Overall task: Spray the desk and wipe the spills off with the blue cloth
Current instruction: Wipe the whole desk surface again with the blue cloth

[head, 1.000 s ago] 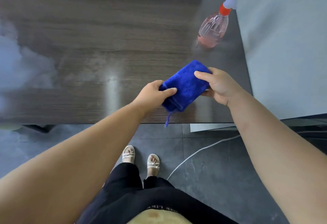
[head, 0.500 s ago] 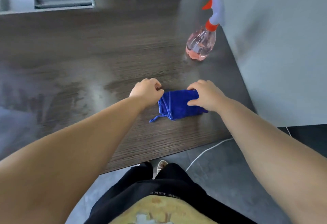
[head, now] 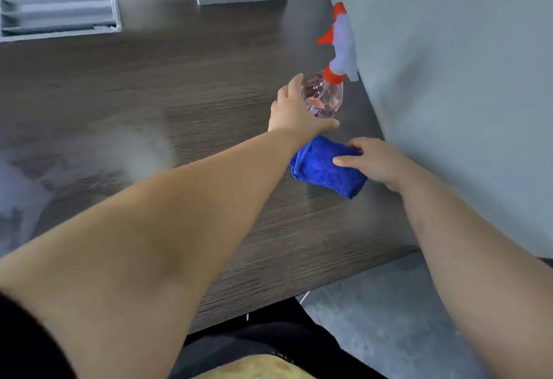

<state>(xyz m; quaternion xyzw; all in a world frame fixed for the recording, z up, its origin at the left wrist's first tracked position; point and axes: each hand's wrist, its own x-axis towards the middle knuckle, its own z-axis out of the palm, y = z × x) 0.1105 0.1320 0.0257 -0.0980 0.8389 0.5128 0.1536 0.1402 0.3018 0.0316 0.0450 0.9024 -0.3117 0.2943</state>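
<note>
A folded blue cloth (head: 323, 170) lies on the dark wood desk (head: 185, 103) near its right side. My right hand (head: 372, 161) rests on top of the cloth with fingers lightly bent. Just behind it stands a clear spray bottle (head: 324, 95) with pink liquid and a white and orange trigger head. My left hand (head: 294, 112) reaches across to the bottle, fingers spread and open at its left side, thumb under its base; whether it touches the bottle is unclear. Pale smears show on the desk's left part.
A grey partition wall (head: 449, 79) runs along the desk's right edge, close behind the bottle. A grey slotted tray (head: 57, 11) sits at the far left back. The desk's front edge is near my body, with grey floor below at the right.
The cloth has gone from held in both hands to lying on the desk. My left hand has let go of it and moved forward to the spray bottle. My right hand stays on the cloth.
</note>
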